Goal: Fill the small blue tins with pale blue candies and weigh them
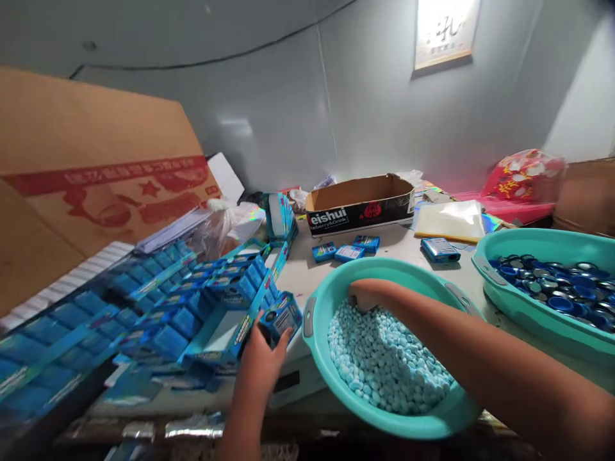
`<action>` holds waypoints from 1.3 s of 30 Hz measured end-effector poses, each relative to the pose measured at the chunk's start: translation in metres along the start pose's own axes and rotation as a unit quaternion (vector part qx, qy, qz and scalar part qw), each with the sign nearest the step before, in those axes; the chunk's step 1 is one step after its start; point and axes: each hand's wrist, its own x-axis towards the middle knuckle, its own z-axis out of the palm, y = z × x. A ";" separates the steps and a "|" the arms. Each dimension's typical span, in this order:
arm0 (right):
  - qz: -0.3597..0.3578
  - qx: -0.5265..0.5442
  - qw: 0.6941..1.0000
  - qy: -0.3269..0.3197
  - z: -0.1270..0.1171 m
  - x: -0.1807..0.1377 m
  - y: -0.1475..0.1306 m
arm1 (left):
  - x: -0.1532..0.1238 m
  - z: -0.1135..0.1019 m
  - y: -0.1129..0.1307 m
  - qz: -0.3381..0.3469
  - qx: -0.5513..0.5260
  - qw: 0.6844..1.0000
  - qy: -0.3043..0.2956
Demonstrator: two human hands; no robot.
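Note:
My left hand grips a small blue box beside an open blue display carton on the table's left. My right hand reaches into a teal basin and is closed over the pale blue tablets that fill it, fingers pressed into the pile at its far edge. I cannot see what the fingers hold.
A second teal basin with several blue metal lids stands at the right. Rows of blue boxes lie at the left under a large cardboard sheet. Behind are an open "eishui" cardboard tray, loose small blue boxes and a red bag.

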 end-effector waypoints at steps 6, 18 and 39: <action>0.012 -0.088 0.994 -0.056 -0.002 -0.002 -0.006 | -0.023 -0.047 -0.015 0.094 -0.130 0.977 0.143; 0.025 -0.128 0.988 -0.078 -0.005 -0.009 -0.014 | 0.003 -0.027 -0.073 0.241 0.078 0.931 0.262; 0.037 -0.088 0.994 -0.052 0.006 0.002 -0.004 | -0.001 -0.030 -0.074 0.240 0.063 0.932 0.264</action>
